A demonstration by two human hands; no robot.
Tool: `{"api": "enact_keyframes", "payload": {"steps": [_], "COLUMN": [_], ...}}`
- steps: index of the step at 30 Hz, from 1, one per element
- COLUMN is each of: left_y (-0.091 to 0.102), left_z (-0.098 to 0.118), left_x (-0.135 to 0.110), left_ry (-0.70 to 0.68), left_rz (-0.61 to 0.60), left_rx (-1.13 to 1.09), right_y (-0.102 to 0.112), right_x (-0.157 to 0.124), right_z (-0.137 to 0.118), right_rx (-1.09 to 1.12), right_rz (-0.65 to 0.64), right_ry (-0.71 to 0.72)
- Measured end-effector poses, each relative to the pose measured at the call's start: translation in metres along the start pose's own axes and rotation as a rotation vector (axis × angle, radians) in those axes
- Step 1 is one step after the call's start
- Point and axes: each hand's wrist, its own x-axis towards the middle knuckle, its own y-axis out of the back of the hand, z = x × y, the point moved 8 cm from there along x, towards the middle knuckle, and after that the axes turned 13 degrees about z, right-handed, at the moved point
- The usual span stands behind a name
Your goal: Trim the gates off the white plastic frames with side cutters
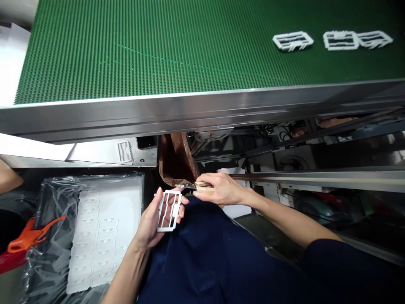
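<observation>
Close under the conveyor's steel edge (202, 105), the left hand (151, 226) pinches a white frame (169, 210); the right hand (221, 188), grip pressed round a small tool (189, 185), meets the frame's far end.

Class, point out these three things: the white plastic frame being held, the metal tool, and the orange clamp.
white plastic frame (175, 210): head view, solid tab on its right side.
metal tool (186, 185): head view, its shiny tip.
orange clamp (29, 237): head view, its thick body.
</observation>
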Motion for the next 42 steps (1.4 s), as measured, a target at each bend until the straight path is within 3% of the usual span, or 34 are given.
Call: {"api": "enact_keyframes", "payload": {"steps": [3,7,10,15,18,22,27,31,33,37,39,42], "left_y": [-0.001,-0.004,-0.004,-0.016,-0.026,-0.031,-0.032,-0.034,-0.032,-0.028,-0.031,-0.035], "left_z": [0.005,0.008,0.016,0.04,0.051,0.056,0.057,0.055,0.05,0.028,0.027,0.03], "left_x": [0.001,0.004,0.005,-0.004,-0.011,-0.016,-0.016,-0.011,-0.002,0.015,0.02,0.026], "left_ry": [0.0,-0.005,-0.15,-0.575,-0.757,-0.875,-0.921,-0.805,-0.591,-0.037,0.066,0.1], "left_rz": [0.012,-0.003,0.023,0.034,0.017,0.014,-0.009,-0.067,-0.085,-0.046,-0.068,-0.107], "left_rx": [-0.079,-0.071,0.087,0.578,0.753,0.864,0.937,0.839,0.639,0.103,-0.045,-0.135], "right_y": [-0.001,-0.003,-0.004,-0.004,-0.005,-0.007,-0.009,-0.007,-0.005,0.007,0.014,0.017], "right_x": [0.0,0.0,0.001,0.004,0.004,0.0,-0.003,-0.003,-0.003,-0.006,-0.011,-0.021], "right_z": [0.009,0.014,0.011,-0.011,-0.022,-0.025,-0.023,-0.023,-0.024,-0.018,-0.012,0.001], "right_rx": [0.168,0.375,0.547,0.839,1.006,1.054,1.017,0.935,0.907,0.83,0.809,0.805], "right_rz": [0.018,0.077,0.145,0.221,0.229,0.24,0.267,0.319,0.355,0.494,0.574,0.643], "right_ry": [-0.195,-0.336,-0.402,-0.4,-0.368,-0.307,-0.282,-0.3,-0.329,-0.398,-0.413,-0.446]}}
